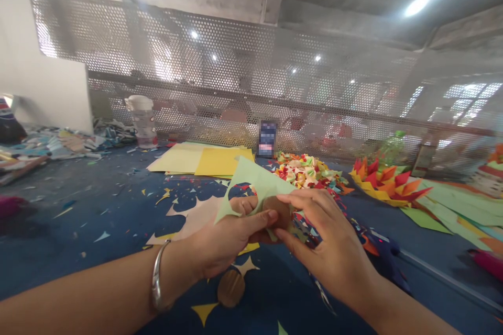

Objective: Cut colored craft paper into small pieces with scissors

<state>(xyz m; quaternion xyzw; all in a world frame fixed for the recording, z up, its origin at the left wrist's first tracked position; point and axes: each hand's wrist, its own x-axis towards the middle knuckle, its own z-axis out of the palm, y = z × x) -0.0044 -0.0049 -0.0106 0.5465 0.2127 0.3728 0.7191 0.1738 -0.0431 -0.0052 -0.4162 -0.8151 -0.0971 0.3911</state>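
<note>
My left hand [231,235] is closed on a pale green sheet of paper [239,183] with a round hole cut in it. Its thumb presses a round brown disc [280,210] flat against the sheet. At the disc's right rim, the fingertips and thumb of my right hand [326,235] grip its edge; what lies between them is partly hidden. Another brown disc [231,288] rests on the dark blue table below my left hand. Beside it lie a cream paper offcut [247,267] and a yellow offcut [204,313].
Yellow paper sheets [220,161] lie behind my hands, near an upright phone [267,138]. A heap of cut paper pieces [306,170] and red-orange folded paper points [385,183] are to the right. A lidded cup [142,123] stands at the back left, before a perforated metal screen [220,63].
</note>
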